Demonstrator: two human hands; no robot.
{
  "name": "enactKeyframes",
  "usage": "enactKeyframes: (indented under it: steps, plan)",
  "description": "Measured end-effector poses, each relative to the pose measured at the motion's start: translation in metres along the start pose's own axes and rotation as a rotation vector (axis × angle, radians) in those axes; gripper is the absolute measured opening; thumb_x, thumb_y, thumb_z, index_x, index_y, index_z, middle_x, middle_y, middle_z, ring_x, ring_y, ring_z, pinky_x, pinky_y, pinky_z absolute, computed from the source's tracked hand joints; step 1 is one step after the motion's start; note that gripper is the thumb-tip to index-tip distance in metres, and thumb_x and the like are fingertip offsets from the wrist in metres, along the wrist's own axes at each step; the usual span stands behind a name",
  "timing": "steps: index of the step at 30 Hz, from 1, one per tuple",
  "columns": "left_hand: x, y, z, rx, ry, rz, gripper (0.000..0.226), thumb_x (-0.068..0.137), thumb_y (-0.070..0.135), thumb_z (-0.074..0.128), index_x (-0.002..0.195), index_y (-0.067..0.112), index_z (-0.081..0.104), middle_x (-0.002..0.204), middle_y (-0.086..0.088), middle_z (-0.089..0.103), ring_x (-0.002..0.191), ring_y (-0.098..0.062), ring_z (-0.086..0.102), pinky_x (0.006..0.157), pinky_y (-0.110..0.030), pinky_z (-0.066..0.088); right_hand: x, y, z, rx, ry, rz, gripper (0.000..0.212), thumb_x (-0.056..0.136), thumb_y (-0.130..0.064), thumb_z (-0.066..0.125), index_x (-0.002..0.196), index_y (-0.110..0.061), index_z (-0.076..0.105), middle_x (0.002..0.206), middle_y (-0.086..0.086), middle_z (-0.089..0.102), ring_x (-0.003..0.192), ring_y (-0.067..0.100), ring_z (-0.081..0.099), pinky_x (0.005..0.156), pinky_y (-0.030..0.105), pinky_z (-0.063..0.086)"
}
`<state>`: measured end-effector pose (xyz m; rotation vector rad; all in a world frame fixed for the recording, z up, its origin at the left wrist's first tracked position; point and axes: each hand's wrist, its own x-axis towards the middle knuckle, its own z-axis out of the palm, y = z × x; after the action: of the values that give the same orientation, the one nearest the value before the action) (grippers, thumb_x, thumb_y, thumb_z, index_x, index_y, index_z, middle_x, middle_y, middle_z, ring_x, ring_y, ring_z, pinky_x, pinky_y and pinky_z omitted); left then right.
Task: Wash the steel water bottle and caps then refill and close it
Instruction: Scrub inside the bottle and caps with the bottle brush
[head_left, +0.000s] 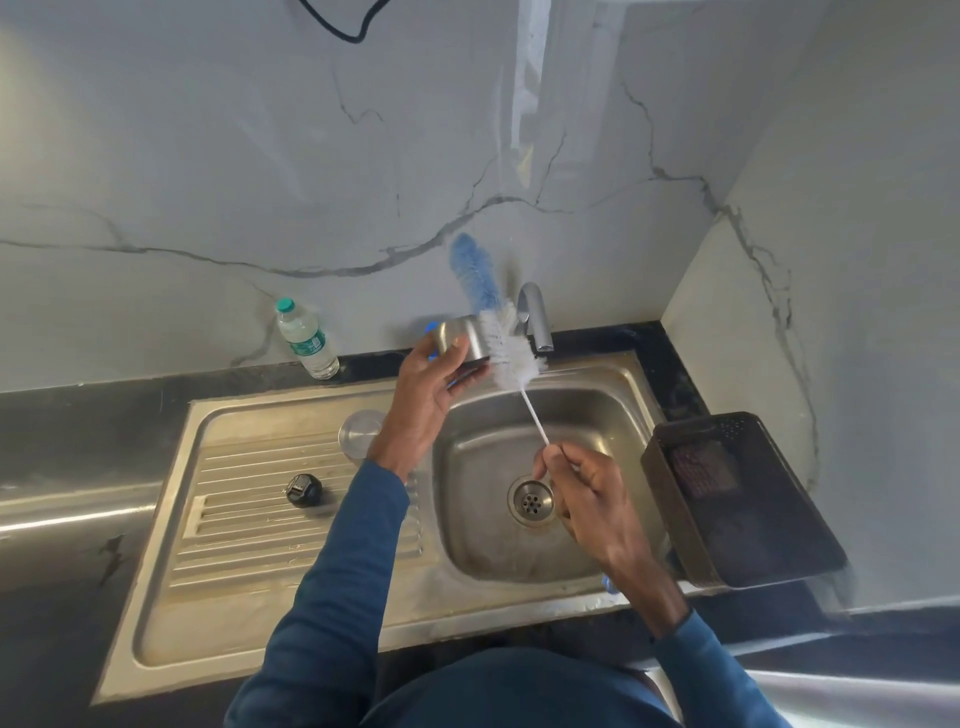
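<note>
A: What is the head view showing?

B: The left hand (426, 387) is gripping a short, shiny steel cup-shaped cap (464, 340) above the steel sink (613, 415); the right hand (584, 491) is pinching the thin white handle of a blue-and-white bristle brush (498, 332).

A: Which way is the brush pointing?

B: Its long axis is slanting up and away, blue tip highest; I'd advise rotating the cap against the bristles.
</note>
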<state>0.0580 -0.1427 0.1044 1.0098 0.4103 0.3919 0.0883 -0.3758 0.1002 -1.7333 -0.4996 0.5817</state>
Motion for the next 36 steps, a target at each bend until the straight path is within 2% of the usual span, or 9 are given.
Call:
enactKeyframes:
  steps: [4, 9, 15, 18, 20, 26, 30, 34, 36]
  plan:
    - [-0.004, -0.005, 0.006, -0.070, -0.060, -0.038, 0.094, 0.070, 0.047, 0.096, 0.136, -0.007, 0.055, 0.124, -0.027, 0.068, 0.111, -0.037, 0.071, 0.097, -0.044, 0.060, 0.016, -0.018, -0.005, -0.009, 0.034, -0.059, 0.033, 0.111, -0.022, 0.049, 0.084, -0.016, 0.066, 0.054, -0.012, 0.039, 0.047, 0.008, 0.031, 0.044, 0.026, 0.028]
    - [0.010, 0.004, -0.002, -0.222, 0.024, -0.001, 0.089, 0.066, 0.041, 0.095, 0.134, 0.004, 0.052, 0.128, -0.026, 0.062, 0.114, -0.040, 0.068, 0.094, -0.050, 0.060, 0.008, -0.005, -0.005, -0.056, -0.018, -0.040, 0.033, 0.111, -0.026, 0.051, 0.082, -0.021, 0.067, 0.053, -0.010, 0.039, 0.047, 0.014, 0.032, 0.047, 0.034, 0.027]
    - [-0.005, -0.012, 0.021, -0.118, 0.014, -0.056, 0.035, 0.086, 0.037, 0.070, 0.107, 0.008, 0.068, 0.105, -0.022, 0.074, 0.095, -0.036, 0.071, 0.094, -0.050, 0.058, 0.016, -0.024, -0.011, -0.030, 0.004, -0.067, 0.032, 0.110, -0.022, 0.051, 0.083, -0.019, 0.068, 0.053, -0.012, 0.041, 0.046, 0.009, 0.032, 0.044, 0.026, 0.028]
    - [-0.003, -0.009, 0.024, -0.017, 0.021, 0.001, 0.063, 0.064, 0.049, 0.096, 0.106, 0.010, 0.070, 0.099, -0.012, 0.077, 0.093, -0.026, 0.073, 0.084, -0.035, 0.061, 0.019, -0.019, -0.008, -0.042, 0.010, -0.072, 0.034, 0.110, -0.024, 0.051, 0.080, -0.024, 0.067, 0.053, -0.009, 0.041, 0.047, 0.012, 0.032, 0.046, 0.031, 0.027]
    - [0.002, -0.002, 0.019, -0.028, 0.042, 0.049, 0.081, 0.054, 0.057, 0.100, 0.112, 0.009, 0.071, 0.105, -0.008, 0.078, 0.094, -0.020, 0.073, 0.082, -0.030, 0.060, 0.012, -0.006, -0.007, -0.035, -0.017, -0.045, 0.035, 0.110, -0.024, 0.051, 0.079, -0.025, 0.067, 0.051, -0.012, 0.041, 0.045, 0.011, 0.031, 0.045, 0.029, 0.026]
    - [-0.004, -0.010, 0.022, -0.099, 0.026, -0.054, 0.053, 0.082, 0.043, 0.081, 0.122, 0.012, 0.065, 0.097, -0.001, 0.072, 0.081, -0.013, 0.062, 0.071, -0.026, 0.055, 0.008, -0.003, -0.007, 0.025, -0.012, -0.015, 0.035, 0.111, -0.023, 0.050, 0.080, -0.019, 0.067, 0.053, -0.007, 0.036, 0.044, 0.009, 0.028, 0.042, 0.023, 0.025]
    - [-0.007, -0.010, 0.024, -0.082, 0.018, -0.053, 0.048, 0.087, 0.045, 0.075, 0.120, 0.013, 0.064, 0.092, 0.001, 0.069, 0.075, -0.012, 0.055, 0.072, -0.028, 0.051, 0.019, -0.011, -0.007, 0.029, 0.007, -0.060, 0.035, 0.111, -0.019, 0.050, 0.080, -0.020, 0.066, 0.055, -0.004, 0.037, 0.045, 0.012, 0.029, 0.042, 0.024, 0.025]
    - [-0.002, 0.000, 0.015, -0.083, 0.063, -0.017, 0.084, 0.068, 0.060, 0.092, 0.128, 0.008, 0.062, 0.104, -0.008, 0.071, 0.078, -0.014, 0.066, 0.077, -0.028, 0.056, 0.007, 0.006, -0.005, 0.028, -0.032, -0.021, 0.036, 0.111, -0.021, 0.050, 0.079, -0.020, 0.066, 0.052, -0.005, 0.035, 0.043, 0.011, 0.027, 0.043, 0.024, 0.023]
    - [-0.001, -0.002, 0.009, -0.065, 0.079, -0.008, 0.090, 0.066, 0.064, 0.092, 0.128, 0.006, 0.062, 0.106, -0.010, 0.072, 0.085, -0.018, 0.069, 0.080, -0.030, 0.058, 0.003, 0.010, -0.004, 0.000, -0.035, 0.004, 0.035, 0.111, -0.023, 0.051, 0.080, -0.019, 0.067, 0.053, -0.002, 0.035, 0.043, 0.011, 0.026, 0.044, 0.023, 0.022]
